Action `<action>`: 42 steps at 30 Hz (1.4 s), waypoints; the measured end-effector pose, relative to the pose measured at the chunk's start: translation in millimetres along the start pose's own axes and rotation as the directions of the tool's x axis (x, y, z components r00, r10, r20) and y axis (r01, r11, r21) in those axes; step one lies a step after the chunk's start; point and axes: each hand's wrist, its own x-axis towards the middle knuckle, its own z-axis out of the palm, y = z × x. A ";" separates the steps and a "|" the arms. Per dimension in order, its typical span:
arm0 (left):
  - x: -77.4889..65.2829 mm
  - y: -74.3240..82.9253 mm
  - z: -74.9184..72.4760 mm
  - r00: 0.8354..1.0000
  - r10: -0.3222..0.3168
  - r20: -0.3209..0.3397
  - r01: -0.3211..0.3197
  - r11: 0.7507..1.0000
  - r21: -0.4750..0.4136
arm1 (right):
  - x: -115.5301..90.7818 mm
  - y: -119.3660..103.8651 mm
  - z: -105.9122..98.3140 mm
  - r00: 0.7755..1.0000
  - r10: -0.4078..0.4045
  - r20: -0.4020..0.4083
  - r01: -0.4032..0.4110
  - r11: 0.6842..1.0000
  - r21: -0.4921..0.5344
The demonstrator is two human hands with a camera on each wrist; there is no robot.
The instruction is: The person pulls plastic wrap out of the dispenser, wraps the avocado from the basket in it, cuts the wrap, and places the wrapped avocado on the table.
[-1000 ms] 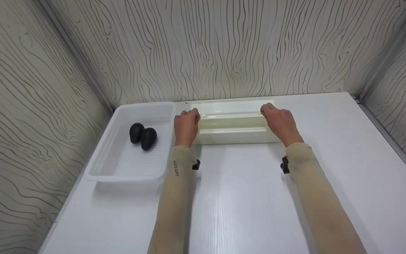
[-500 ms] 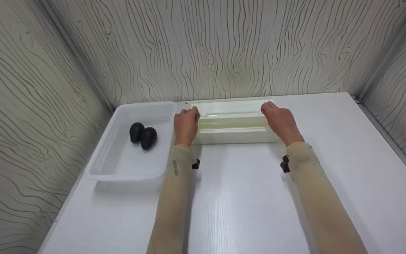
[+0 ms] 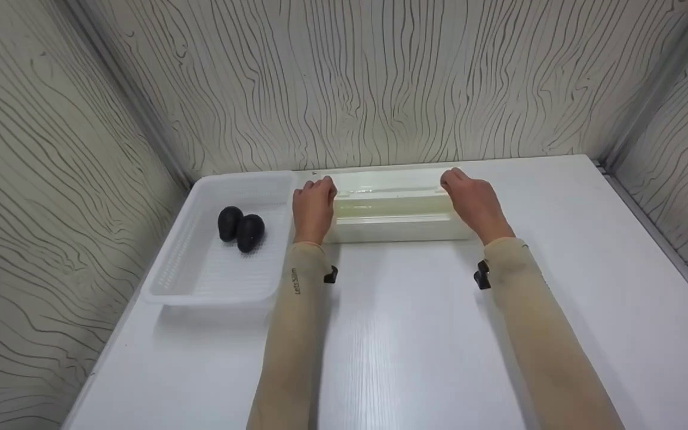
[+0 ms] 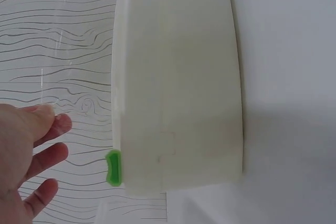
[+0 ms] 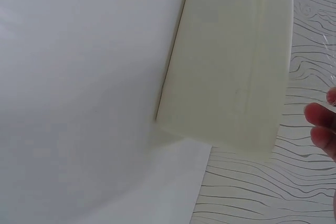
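Observation:
A long off-white cling film dispenser box (image 3: 404,231) lies at the back of the table, with a pale film roll showing along its open top. My left hand (image 3: 313,209) is over its left end; in the left wrist view, thumb and index finger pinch clear cling film (image 4: 42,80) that shows as thin glints. A green slider (image 4: 114,168) sits on the box's edge. My right hand (image 3: 474,203) is over the right end, fingers curled at the film's other side. Only its fingertips (image 5: 320,116) show in the right wrist view, beside faint film glints.
To the left stands a white plastic basket (image 3: 212,298) holding two dark, avocado-shaped fruits (image 3: 251,233). Wood-patterned panels (image 3: 392,83) rise behind and at both sides of the white table (image 3: 404,334). Each wrist carries a small black camera (image 3: 482,276).
Both hands have risen slightly, away from me, above the box. The box, the basket and the dark fruits stay where they were.

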 end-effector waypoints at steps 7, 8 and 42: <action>2.5 1.5 -4.5 1.000 0.002 -0.011 -0.002 1.000 0.002 | 3.6 -1.2 -4.4 1.000 0.006 0.001 -0.006 1.000 -0.005; 2.9 1.8 -5.3 1.000 0.003 -0.014 -0.003 1.000 0.000 | 3.9 -1.5 -5.6 1.000 0.010 0.001 -0.010 1.000 -0.001; 8.8 9.4 -31.6 0.996 0.026 -0.086 -0.030 0.999 -0.045 | 14.5 -6.5 -31.4 0.996 -0.027 -0.090 0.025 1.000 -0.019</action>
